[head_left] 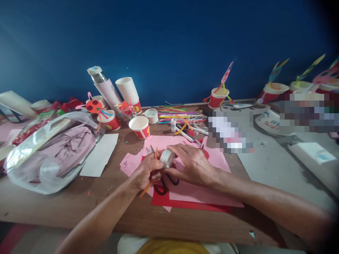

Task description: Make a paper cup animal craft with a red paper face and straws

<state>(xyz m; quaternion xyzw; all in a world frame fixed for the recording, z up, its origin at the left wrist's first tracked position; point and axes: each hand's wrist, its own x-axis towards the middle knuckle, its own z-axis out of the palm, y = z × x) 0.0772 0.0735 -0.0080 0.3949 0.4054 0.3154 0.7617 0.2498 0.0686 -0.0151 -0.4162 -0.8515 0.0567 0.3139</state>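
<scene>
My left hand is closed around a thin orange pipe cleaner, whose ends stick out above and below the fist. Its thumb also touches a whitish roll of tape. My right hand grips that roll from the right, fingers over the top and thumb below. Under both hands lie scissors with black handles, blades pointing away and partly hidden. Beneath them, pink paper sheets overlap a red sheet.
Behind my hands stand a red-and-white paper cup, a second tape roll and a pile of coloured pipe cleaners. A plastic bag with cloth lies left. Stacked cups, a flask and cup figures line the blue wall.
</scene>
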